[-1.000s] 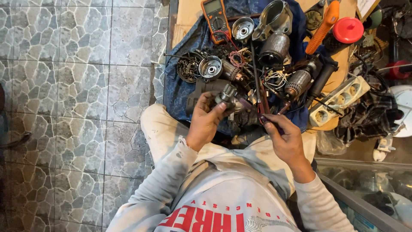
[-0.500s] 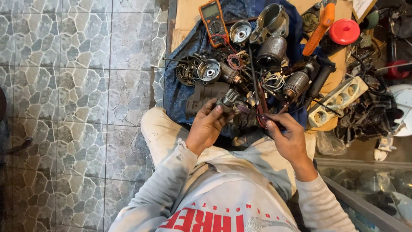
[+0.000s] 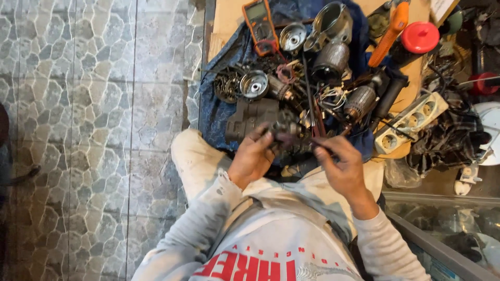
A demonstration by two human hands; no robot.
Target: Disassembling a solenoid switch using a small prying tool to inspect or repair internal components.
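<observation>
Step in hand, as I judge it: working on a small dark motor part (image 3: 284,136) held just below the dark grey tool housing (image 3: 250,118), w/ a thin dark tool (image 3: 311,140) being brought to it. Left hand (image 3: 253,158) sits below the housing, fingers curled round the part's left end, grasping it, wrist bent up from the pale trouser leg (image 3: 195,161). Right hand (image 3: 341,166) is to the right of the housing, fingers pinched on the tool's handle end, tip pointing left toward the part; whether tip touches it I can't tell, too blurred. Both forearms in grey sleeves come up from the bottom edge, elbows out, hands meeting near the middle. Next move prob. calls for a steady left grip & fine aim from the right hand, since the part is small & the pile is crowded. Above the housing: a round silver bearing cap (image 3: 254,85), an orange-edged multimeter (image 3: 260,23), a wound armature (image 3: 360,102) off to the right, a white power strip (image 3: 411,122) further right, all on a blue cloth (image 3: 216,112) over the surface
</observation>
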